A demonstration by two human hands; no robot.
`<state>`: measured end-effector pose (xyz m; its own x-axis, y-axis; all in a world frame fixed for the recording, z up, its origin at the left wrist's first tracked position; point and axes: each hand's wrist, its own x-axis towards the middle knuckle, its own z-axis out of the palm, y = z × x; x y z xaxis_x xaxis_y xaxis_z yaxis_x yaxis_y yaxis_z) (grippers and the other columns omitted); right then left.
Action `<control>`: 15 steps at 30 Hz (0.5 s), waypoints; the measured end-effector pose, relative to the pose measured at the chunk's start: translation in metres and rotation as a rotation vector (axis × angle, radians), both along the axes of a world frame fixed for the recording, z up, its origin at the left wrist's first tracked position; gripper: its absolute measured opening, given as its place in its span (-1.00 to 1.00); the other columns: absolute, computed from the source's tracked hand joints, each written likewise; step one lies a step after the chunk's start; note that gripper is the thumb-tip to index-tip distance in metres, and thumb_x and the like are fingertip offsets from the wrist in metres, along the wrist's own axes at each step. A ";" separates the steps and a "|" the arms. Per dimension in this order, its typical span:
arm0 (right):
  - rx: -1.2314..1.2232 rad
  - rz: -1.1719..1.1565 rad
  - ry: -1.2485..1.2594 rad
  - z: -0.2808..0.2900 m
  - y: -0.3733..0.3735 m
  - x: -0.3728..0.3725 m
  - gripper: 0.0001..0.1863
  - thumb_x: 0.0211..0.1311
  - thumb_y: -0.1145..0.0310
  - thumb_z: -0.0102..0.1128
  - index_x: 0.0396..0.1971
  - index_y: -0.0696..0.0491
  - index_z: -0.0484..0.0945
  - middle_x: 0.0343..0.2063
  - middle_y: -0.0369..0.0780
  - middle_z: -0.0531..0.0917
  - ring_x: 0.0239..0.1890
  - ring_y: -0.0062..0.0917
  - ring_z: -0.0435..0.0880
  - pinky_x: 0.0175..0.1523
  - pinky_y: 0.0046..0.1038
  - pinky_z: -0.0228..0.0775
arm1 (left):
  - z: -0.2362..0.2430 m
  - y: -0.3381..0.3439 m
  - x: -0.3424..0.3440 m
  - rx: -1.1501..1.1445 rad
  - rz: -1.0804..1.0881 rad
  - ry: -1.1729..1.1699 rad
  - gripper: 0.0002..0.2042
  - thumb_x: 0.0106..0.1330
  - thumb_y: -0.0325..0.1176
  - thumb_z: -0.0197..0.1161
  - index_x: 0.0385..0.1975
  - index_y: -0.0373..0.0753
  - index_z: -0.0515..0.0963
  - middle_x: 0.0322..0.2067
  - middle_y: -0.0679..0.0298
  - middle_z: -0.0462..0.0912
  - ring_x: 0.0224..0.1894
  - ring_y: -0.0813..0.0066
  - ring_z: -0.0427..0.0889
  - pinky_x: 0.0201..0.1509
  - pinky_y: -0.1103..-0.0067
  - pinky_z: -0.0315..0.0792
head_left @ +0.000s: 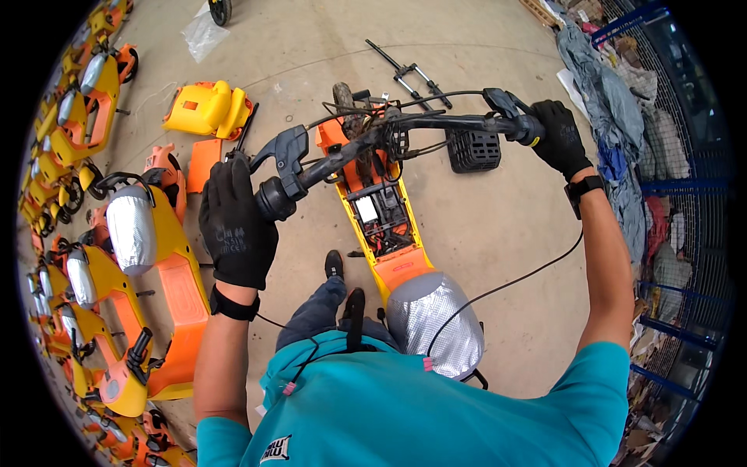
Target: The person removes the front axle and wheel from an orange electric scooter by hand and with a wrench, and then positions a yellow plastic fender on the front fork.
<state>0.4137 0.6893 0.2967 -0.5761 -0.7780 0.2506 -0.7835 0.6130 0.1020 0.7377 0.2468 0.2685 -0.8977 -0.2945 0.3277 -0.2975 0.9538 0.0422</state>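
Observation:
My left hand (237,222), in a black glove, is closed over the left end of a black handlebar (424,122); the grip beneath it is hidden. At the other end my right hand (559,138), gloved alike, wraps the right grip beside a brake lever (502,101). Cables hang around the middle of the bar. Below it stands a yellow and orange electric scooter (397,265), its body uncovered so that wiring and a white-labelled part show inside. Silver wrapping covers its seat (440,319). The front wheel (343,96) points away from me.
Beyond lie a front fork (408,74), a black plastic basket (473,149) and a yellow body panel (204,109). Rows of similar scooters (167,272) stand to the left. Grey sheeting (595,101) and blue wire-mesh racks line the right. A thin cable (521,278) runs from my right wrist.

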 end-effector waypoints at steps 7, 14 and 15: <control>0.014 0.070 -0.194 0.015 0.002 0.007 0.08 -0.24 0.41 0.60 0.40 0.00 0.21 0.28 -0.04 0.40 0.33 -0.09 0.36 0.39 -0.16 0.25 | 0.001 -0.002 -0.005 0.010 0.000 -0.017 -0.32 0.05 -0.49 0.37 0.27 -0.27 0.34 0.17 -0.03 0.49 0.32 0.01 0.40 0.38 0.23 0.28; 0.009 0.143 -0.046 0.011 -0.017 -0.001 -0.14 -0.07 0.39 0.51 0.32 0.02 0.32 0.24 -0.07 0.47 0.31 -0.11 0.39 0.38 -0.16 0.24 | 0.003 -0.003 0.003 0.036 0.012 -0.016 -0.32 0.04 -0.47 0.39 0.25 -0.27 0.35 0.15 -0.03 0.50 0.31 0.00 0.41 0.37 0.23 0.29; -0.032 0.185 -0.029 0.013 -0.016 -0.002 -0.18 -0.04 0.38 0.50 0.30 0.04 0.35 0.19 -0.07 0.51 0.27 -0.10 0.42 0.36 -0.17 0.25 | 0.002 -0.003 0.004 0.036 0.016 -0.019 -0.32 0.03 -0.46 0.40 0.25 -0.27 0.35 0.15 -0.03 0.50 0.31 0.00 0.41 0.37 0.22 0.29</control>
